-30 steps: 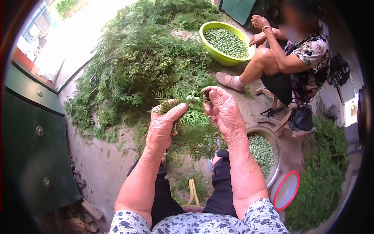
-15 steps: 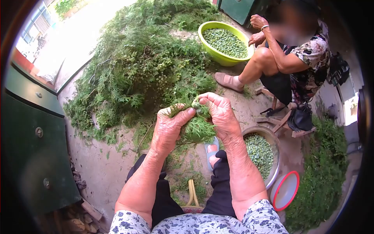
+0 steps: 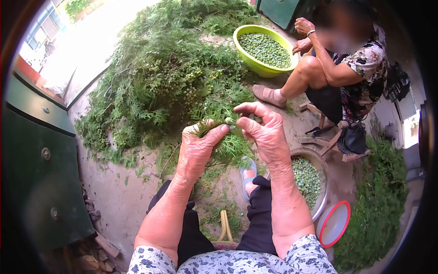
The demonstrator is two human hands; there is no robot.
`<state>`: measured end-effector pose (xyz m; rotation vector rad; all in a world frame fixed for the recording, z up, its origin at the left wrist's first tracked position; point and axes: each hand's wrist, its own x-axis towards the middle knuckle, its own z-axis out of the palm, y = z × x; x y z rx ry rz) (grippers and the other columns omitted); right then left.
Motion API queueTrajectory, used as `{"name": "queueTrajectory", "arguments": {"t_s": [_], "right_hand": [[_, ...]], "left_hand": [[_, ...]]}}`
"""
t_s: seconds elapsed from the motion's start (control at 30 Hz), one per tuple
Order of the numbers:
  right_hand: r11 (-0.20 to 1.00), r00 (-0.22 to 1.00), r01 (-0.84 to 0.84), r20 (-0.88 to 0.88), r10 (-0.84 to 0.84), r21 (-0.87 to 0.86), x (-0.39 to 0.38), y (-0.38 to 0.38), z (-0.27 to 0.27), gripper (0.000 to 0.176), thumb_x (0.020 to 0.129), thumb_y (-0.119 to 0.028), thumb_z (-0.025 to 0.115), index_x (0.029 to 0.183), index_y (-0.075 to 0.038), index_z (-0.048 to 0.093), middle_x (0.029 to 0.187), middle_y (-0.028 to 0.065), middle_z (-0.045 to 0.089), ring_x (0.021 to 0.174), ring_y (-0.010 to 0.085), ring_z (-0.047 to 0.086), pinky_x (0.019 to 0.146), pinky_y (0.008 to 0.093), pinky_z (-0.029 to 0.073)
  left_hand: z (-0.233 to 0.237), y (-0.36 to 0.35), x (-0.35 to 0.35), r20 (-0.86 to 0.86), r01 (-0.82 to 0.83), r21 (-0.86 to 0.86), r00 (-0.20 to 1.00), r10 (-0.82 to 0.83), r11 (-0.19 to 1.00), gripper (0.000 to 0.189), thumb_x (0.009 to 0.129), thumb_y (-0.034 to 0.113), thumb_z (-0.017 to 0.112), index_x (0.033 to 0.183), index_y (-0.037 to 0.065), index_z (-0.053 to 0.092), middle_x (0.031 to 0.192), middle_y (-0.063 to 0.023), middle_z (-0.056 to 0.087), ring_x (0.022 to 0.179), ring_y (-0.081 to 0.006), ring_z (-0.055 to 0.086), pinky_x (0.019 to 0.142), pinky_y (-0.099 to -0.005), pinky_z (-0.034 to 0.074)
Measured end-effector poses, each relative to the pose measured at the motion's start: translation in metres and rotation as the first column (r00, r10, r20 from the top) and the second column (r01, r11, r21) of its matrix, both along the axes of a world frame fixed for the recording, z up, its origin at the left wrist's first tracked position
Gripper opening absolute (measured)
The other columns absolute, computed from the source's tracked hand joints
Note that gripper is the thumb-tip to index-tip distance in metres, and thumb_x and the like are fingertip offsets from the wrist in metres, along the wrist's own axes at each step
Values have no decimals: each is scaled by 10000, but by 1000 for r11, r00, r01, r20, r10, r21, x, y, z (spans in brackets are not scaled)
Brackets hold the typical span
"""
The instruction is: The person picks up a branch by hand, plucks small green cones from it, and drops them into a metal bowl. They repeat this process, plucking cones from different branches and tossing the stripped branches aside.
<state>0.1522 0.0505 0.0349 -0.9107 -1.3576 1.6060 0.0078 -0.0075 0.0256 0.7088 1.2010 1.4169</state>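
Observation:
My left hand (image 3: 195, 148) is closed around a leafy evergreen sprig (image 3: 233, 147), its thumb pressed along the stem. A small round green cone (image 3: 229, 121) sits at the tip of that thumb. Just to the right, my right hand (image 3: 270, 137) is raised with thumb and forefinger apart, close to the cone. Its other fingers curl in, and whether anything lies in the palm is hard to make out. Below my right forearm stands a metal basin (image 3: 325, 182) of green cones, partly covered by the arm.
A large heap of cut evergreen branches (image 3: 155, 82) lies ahead. Beyond it is a yellow-green tub (image 3: 264, 71) of cones, beside a seated person (image 3: 337, 73). A red-rimmed bowl (image 3: 335, 223), more greenery (image 3: 376, 201) and a wooden stool (image 3: 331, 141) are on the right; green cabinets (image 3: 41, 178) stand left.
My right thumb and forefinger have parted, and the hand has drawn a little to the right, off the cone. My left hand keeps hold of the sprig in nearly the same place.

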Motion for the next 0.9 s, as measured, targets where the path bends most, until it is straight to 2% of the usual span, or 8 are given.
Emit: {"name": "queueTrajectory", "arguments": {"t_s": [0.07, 0.1, 0.2, 0.27, 0.53, 0.73, 0.83, 0.9], "right_hand": [[795, 974, -77, 216, -69, 602, -5, 12, -19, 214, 809, -136, 656, 994, -36, 617, 709, -37, 548, 604, 31, 488, 531, 151, 370], [797, 974, -76, 217, -70, 599, -7, 9, -19, 214, 809, -136, 656, 994, -36, 617, 709, -37, 548, 604, 31, 488, 531, 151, 370], [953, 979, -49, 202, -13, 300, -11, -1, -13, 176, 836, -179, 631, 948, -43, 621, 748, -52, 548, 658, 19, 483, 567, 160, 380], [963, 996, -86, -28, 82, -254, -9, -5, -4, 169, 866, -222, 595, 904, -59, 619, 792, -53, 548, 693, 13, 473, 596, 155, 381], [908, 906, -179, -423, 2, -380, -7, 3, -27, 250, 884, -299, 553, 880, -50, 582, 746, -17, 536, 629, 53, 491, 474, 180, 375], [821, 708, -290, -688, -162, -492, -3, 11, -35, 175, 889, -174, 542, 933, -5, 555, 840, 111, 569, 671, 147, 536, 460, 201, 398], [852, 566, -336, -809, -159, -402, 15, 20, -27, 171, 839, -22, 564, 1007, 4, 540, 899, 146, 562, 697, 176, 543, 492, 215, 447], [926, 570, -216, -810, -139, -311, 33, 19, -17, 200, 843, -6, 543, 1042, -4, 545, 936, 155, 557, 785, 192, 536, 552, 224, 456]], "left_hand": [[-3, 1, 0, -26, 3, 11, 1000, -3, 1000, 59, 790, 114, 662, 811, 62, 647, 627, 42, 581, 465, -3, 456, 372, -161, 259], [-4, 1, 1, -50, 6, 19, 999, -5, 1000, 53, 787, 106, 662, 809, 61, 647, 631, 37, 587, 471, -7, 472, 373, -161, 272], [-2, 1, -2, 75, 29, -11, 997, -28, 1000, 79, 772, 71, 665, 842, 43, 639, 693, 2, 617, 536, -48, 543, 418, -182, 379], [-11, 2, -4, 101, 27, -20, 995, -25, 999, 88, 763, 75, 674, 842, 47, 647, 709, 8, 621, 560, -45, 545, 433, -179, 387], [-8, 3, -3, 387, 38, -43, 922, -19, 998, 118, 751, 72, 676, 855, 55, 622, 753, -6, 630, 611, -82, 597, 472, -202, 450], [-9, 5, -10, 359, -100, -94, 924, 127, 991, 148, 772, 114, 665, 897, 55, 617, 804, -25, 635, 645, -99, 611, 511, -227, 481], [-4, 8, -15, 345, -153, -256, 908, 238, 955, 222, 807, 207, 643, 988, 88, 593, 747, 0, 599, 549, -60, 551, 317, -150, 264], [-4, 9, -20, 334, -175, -247, 908, 254, 953, 215, 823, 234, 621, 992, 106, 587, 721, 15, 588, 507, -48, 510, 323, -159, 262]]}}
